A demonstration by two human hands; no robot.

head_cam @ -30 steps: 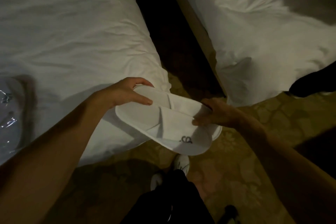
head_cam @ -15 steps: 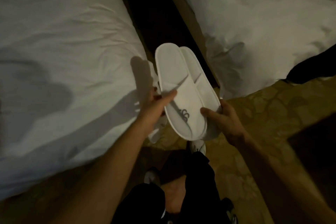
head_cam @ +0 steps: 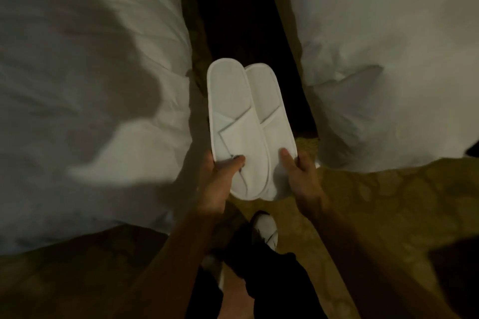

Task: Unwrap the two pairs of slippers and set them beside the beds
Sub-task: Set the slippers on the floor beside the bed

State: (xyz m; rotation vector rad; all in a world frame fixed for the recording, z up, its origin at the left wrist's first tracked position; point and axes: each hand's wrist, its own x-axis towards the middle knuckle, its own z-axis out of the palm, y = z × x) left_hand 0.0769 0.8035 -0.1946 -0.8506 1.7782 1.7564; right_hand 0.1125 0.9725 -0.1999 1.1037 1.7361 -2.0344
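Observation:
A pair of flat white slippers (head_cam: 246, 121) is held side by side above the gap between the two beds, heels pointing away from me. My left hand (head_cam: 220, 178) grips the toe end of the left slipper, thumb on top. The right slipper's toe end (head_cam: 274, 121) sits in my right hand (head_cam: 300, 173), thumb pressed on its upper. Both slippers are unwrapped, with no plastic on them. The left bed (head_cam: 90, 85) and the right bed (head_cam: 388, 59) are covered in white bedding.
A dark narrow aisle (head_cam: 233, 7) runs between the beds. Patterned yellowish carpet (head_cam: 388, 202) covers the floor. My legs in dark trousers (head_cam: 269, 287) and a white shoe (head_cam: 264, 230) are below the slippers.
The slippers turned from lying across my hands to pointing away from me, and now sit side by side instead of stacked. The view shifted toward the aisle; the plastic-wrapped item on the left bed left the frame.

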